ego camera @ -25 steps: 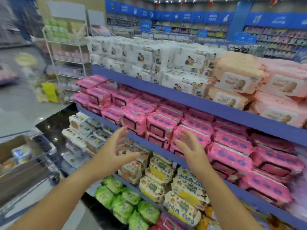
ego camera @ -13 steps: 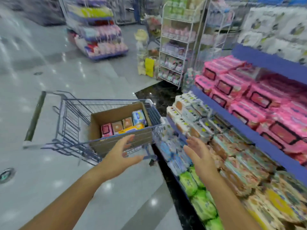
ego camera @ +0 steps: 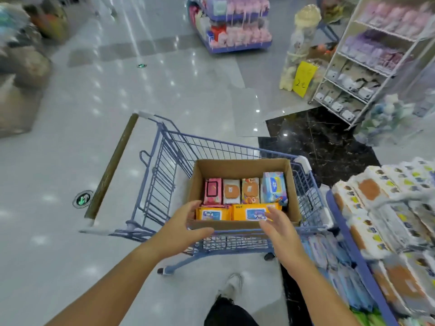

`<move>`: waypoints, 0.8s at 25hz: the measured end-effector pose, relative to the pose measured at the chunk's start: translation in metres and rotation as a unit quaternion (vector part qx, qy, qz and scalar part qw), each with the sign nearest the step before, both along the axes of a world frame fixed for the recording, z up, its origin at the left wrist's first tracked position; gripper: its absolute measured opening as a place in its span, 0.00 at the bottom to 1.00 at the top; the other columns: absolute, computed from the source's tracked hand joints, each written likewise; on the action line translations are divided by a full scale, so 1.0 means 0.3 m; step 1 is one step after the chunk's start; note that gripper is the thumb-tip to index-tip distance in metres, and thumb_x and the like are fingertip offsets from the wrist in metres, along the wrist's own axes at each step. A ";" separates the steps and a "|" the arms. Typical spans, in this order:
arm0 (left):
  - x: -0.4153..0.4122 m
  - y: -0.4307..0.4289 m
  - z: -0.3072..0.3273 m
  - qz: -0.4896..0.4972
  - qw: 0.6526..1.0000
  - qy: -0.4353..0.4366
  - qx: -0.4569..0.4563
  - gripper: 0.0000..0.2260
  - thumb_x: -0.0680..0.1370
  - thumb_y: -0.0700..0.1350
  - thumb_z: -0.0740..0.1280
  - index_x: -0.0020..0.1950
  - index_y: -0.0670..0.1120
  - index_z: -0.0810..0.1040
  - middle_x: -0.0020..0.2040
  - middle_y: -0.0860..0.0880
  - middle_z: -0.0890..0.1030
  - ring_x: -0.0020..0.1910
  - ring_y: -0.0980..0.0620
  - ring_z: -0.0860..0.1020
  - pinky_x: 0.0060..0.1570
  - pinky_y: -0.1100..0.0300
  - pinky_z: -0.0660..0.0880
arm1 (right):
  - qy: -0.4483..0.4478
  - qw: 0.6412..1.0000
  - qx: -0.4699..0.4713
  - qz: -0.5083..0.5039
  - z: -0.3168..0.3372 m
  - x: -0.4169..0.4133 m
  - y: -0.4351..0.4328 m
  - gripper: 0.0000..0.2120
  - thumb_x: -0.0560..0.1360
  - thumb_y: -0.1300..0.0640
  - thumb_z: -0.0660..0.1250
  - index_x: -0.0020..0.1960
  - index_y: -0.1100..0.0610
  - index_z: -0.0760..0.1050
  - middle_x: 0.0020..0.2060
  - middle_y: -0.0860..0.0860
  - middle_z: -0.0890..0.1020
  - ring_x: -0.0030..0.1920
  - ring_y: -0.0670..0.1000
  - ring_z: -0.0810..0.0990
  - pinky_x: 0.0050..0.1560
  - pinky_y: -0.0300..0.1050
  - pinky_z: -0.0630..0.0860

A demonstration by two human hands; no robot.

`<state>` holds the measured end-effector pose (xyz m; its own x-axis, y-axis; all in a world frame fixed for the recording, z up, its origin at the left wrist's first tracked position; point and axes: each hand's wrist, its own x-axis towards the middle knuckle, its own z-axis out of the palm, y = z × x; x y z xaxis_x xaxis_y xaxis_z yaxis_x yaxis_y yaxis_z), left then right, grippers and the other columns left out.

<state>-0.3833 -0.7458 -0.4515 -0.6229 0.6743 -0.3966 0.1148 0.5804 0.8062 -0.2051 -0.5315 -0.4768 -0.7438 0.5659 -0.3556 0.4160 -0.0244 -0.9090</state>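
We hold our left hand [ego camera: 186, 228] and right hand [ego camera: 280, 228] open, gripping nothing, at the near edge of the open brown cardboard box [ego camera: 242, 169]. It sits in the blue wire shopping cart [ego camera: 211, 140], with flat orange wipe packs [ego camera: 244, 209] inside, near our fingertips.

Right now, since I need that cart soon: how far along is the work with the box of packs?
Done: the shelf beside the cart looks filled. In hand: nothing yet; left hand and right hand, both open and empty, reach over the cardboard box toward the orange packs. Left: six packs visible in the box, probably all to be handled.
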 end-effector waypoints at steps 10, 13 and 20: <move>-0.507 0.408 -0.409 -0.154 0.960 -0.014 -0.233 0.34 0.64 0.60 0.75 0.68 0.51 0.75 0.61 0.50 0.79 0.52 0.58 0.81 0.51 0.59 0.82 | -0.242 0.960 0.051 0.131 -0.342 -0.403 0.399 0.35 0.77 0.42 0.69 0.79 0.50 0.61 0.75 0.48 0.68 0.73 0.51 0.68 0.63 0.44 0.71; -0.600 0.511 -0.586 -0.245 0.920 0.019 -0.305 0.34 0.68 0.59 0.75 0.72 0.51 0.70 0.66 0.47 0.75 0.59 0.50 0.79 0.59 0.51 0.79 | -0.292 0.931 0.090 0.200 -0.479 -0.465 0.512 0.39 0.77 0.40 0.69 0.80 0.52 0.58 0.79 0.50 0.63 0.77 0.53 0.64 0.74 0.51 0.66; -0.680 0.623 -0.985 -0.364 0.840 0.004 -0.402 0.38 0.69 0.58 0.77 0.71 0.46 0.65 0.70 0.43 0.70 0.66 0.43 0.73 0.66 0.47 0.74 | -0.351 0.817 0.232 0.395 -0.778 -0.649 0.639 0.42 0.71 0.38 0.71 0.78 0.54 0.62 0.73 0.54 0.70 0.71 0.57 0.67 0.70 0.52 0.68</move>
